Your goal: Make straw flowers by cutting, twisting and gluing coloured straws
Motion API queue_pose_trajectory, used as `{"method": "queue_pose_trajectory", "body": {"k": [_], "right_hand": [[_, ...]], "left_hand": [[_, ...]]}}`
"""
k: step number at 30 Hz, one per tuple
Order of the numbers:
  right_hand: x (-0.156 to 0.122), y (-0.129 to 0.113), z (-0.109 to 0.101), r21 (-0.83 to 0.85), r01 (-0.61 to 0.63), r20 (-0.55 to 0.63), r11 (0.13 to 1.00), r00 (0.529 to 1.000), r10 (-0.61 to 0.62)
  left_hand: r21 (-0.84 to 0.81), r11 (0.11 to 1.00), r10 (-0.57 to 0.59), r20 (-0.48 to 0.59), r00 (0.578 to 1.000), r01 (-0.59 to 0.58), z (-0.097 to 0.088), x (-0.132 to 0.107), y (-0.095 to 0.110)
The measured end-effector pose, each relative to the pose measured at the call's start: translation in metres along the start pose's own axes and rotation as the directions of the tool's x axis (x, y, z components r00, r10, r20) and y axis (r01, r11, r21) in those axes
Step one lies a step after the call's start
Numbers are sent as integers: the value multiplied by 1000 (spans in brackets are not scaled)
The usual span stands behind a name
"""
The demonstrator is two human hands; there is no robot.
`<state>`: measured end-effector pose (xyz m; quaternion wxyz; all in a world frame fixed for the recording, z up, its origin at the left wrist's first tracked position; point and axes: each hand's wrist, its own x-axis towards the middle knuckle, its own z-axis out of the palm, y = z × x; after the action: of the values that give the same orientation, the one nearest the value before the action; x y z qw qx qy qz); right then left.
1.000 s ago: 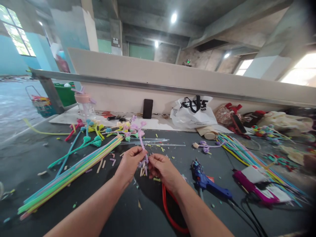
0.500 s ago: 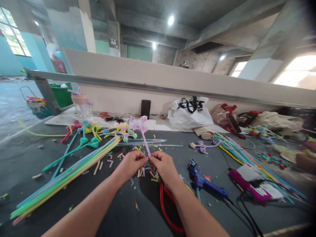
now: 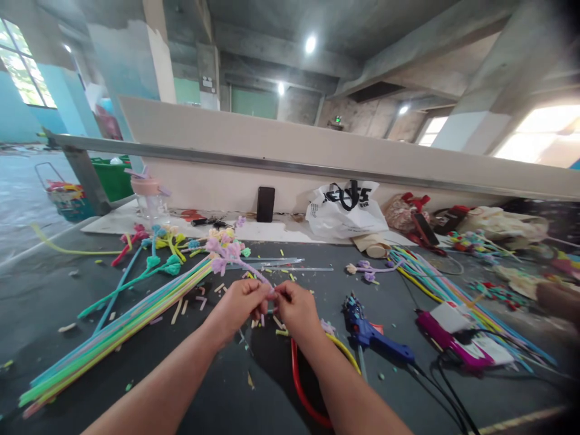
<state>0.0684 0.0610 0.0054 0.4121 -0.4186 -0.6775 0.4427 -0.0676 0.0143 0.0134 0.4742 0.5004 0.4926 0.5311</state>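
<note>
Between my hands is a lilac pipe-cleaner flower (image 3: 226, 254), its fuzzy blossoms tilted up to the left and its stem running down to my fingertips. My left hand (image 3: 248, 302) pinches the stem near its lower end. My right hand (image 3: 294, 305) is closed with thumb and forefinger at the stem's tip, touching or almost touching the left fingers. Below the right wrist lie red handles (image 3: 296, 374) of a tool whose head is hidden. Cut bits of pipe cleaner (image 3: 181, 307) are scattered around my hands.
Left lies a bundle of coloured pipe cleaners (image 3: 122, 332) beside finished flowers (image 3: 158, 266). Right are a blue glue gun (image 3: 376, 338), a magenta-and-white device (image 3: 453, 341) with cables, and more pipe cleaners (image 3: 435, 284). A phone (image 3: 265, 204) and white bag (image 3: 344, 211) stand behind. Another person's hand (image 3: 557, 299) is far right.
The lilac flower has swung from nearly upright to leaning left, its blossoms now lower. Both hands stay at about the same place, still at the stem's lower end.
</note>
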Motion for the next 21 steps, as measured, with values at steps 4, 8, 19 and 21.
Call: {"method": "queue_pose_trajectory", "body": {"k": [4,8,19,21], "right_hand": [[1,-3,-1,270,-115,154,956,985,75],[-2,-5,1,522,-234,299,820,951,81],[0,-11,-3,210,-157,308,965,948,87],[1,-10,-1,100,-95,243,990,968,68]], "left_hand": [[-155,988,-1,-46,999,-6,-7,1,7],[-142,989,48,-4,999,-48,-5,1,8],[462,881,187,-153,970,-97,3,1,9],[535,841,210,-179,961,-84,5,2,7]]}}
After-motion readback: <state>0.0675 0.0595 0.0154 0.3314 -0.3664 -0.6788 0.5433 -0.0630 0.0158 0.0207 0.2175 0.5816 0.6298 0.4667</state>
